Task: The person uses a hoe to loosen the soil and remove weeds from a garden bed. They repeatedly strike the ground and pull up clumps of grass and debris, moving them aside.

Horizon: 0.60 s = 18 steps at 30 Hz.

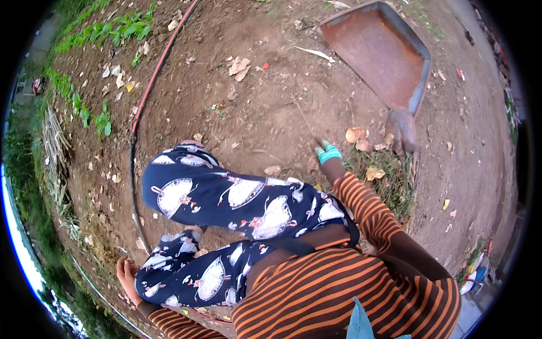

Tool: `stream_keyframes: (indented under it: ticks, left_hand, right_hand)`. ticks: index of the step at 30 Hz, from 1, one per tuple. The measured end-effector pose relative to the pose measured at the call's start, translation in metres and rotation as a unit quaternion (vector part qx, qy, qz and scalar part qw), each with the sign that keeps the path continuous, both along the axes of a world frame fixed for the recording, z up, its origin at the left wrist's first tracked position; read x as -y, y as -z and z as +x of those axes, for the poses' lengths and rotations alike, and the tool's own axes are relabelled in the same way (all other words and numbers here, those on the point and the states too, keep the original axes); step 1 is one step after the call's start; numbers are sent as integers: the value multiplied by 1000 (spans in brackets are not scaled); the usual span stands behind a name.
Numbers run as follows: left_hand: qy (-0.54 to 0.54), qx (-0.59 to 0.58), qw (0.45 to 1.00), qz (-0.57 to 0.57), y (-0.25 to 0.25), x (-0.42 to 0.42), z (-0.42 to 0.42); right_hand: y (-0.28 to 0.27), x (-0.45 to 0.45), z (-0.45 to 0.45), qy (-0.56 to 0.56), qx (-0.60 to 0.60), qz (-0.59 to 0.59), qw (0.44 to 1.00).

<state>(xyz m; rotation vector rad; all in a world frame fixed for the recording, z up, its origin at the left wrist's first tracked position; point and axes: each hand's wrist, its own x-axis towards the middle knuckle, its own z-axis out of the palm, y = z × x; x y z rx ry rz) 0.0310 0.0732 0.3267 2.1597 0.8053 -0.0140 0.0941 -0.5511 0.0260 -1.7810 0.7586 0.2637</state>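
Note:
My right hand (328,153), in a teal glove, reaches down close to the bare soil beyond my thigh. A thin dry stalk (303,113) lies just past its fingertips; I cannot tell whether the fingers grip it. To the right of that hand are dry leaves (356,134) and a heap of cut grass and weeds (387,182). A rusty scoop shovel (377,55) lies flat further out, its socket end pointing back towards me. My bare left hand (127,275) hangs by my other knee, fingers loosely bent, with nothing visible in it.
A red and black hose (146,99) runs across the soil on the left. Beyond it grow leafy green plants (127,27). A bundle of dry stalks (55,140) lies at the far left. Fallen leaves (239,68) are scattered about, and a paved strip (468,313) borders the lower right.

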Motion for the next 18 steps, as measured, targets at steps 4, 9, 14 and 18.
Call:
stream_keyframes:
  ticks: [4,9,14,18]
  left_hand:
    - [1,-6,1000,12,-1,15,9]
    - [0,-4,1000,28,-3,7,-3]
    - [-8,-10,1000,14,5,1,-1]
    - [-3,8,1000,21,4,2,-1]
  right_hand:
    - [-18,3,-15,168,-11,172,970]
    - [-57,18,-81,264,-27,190,945]
    - [-32,39,-79,407,-7,254,878]
    - [-20,17,-73,408,10,235,882]
